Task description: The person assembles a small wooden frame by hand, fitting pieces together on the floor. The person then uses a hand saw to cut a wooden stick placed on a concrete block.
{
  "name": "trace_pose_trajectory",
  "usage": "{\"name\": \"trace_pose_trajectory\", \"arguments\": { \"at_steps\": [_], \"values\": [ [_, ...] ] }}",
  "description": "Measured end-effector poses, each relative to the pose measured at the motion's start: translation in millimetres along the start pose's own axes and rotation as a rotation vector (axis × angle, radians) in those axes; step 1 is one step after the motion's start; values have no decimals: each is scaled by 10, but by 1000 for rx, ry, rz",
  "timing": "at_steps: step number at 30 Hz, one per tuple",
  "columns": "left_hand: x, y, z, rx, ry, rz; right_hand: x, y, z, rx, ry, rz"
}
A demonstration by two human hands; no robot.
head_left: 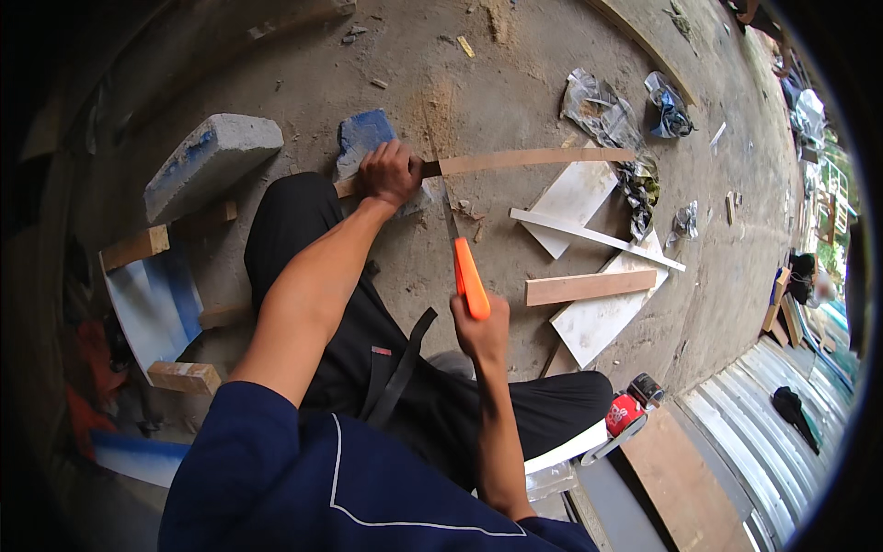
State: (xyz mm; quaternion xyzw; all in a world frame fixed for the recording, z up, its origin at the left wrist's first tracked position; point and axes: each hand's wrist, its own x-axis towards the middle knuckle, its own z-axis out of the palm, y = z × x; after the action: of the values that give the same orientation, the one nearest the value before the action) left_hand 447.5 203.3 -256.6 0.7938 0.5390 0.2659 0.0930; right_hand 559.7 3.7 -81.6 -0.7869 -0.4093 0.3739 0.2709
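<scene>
A long, narrow wooden strip (533, 158) lies crosswise ahead of me, and my left hand (391, 172) is closed over it near its left part. Under and beside that hand is a blue-painted block (364, 134). My right hand (487, 331) grips the orange handle of a handsaw (470, 281). The thin saw blade (449, 213) points away from me and meets the strip just right of my left hand. How deep the blade sits in the wood is too small to tell. Sawdust (440, 120) is scattered on the ground beyond the strip.
A concrete block (216, 161) stands at the left, near a blue-and-white wooden piece (156, 304). White boards (602, 317), a thin white strip (598, 238) and a short plank (589, 287) lie at the right. Crumpled plastic (602, 106) lies beyond. A red can (625, 414) is by my right knee.
</scene>
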Motion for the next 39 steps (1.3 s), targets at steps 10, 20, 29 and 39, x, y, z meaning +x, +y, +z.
{"name": "trace_pose_trajectory", "arguments": {
  "at_steps": [10, 20, 29, 39],
  "values": [
    [-41, -44, -2, 22, 33, -14, -575, -37, -172, 114, -4, 12],
    [6, -26, -32, 15, 32, -21, -683, -110, -212, 165, -19, 76],
    [-19, -58, 1, 23, 36, -22, -113, -246, -148, 48, -19, 32],
    [5, -8, 3, -2, 26, -14, 201, -255, 11, 46, 3, 66]
  ]
}}
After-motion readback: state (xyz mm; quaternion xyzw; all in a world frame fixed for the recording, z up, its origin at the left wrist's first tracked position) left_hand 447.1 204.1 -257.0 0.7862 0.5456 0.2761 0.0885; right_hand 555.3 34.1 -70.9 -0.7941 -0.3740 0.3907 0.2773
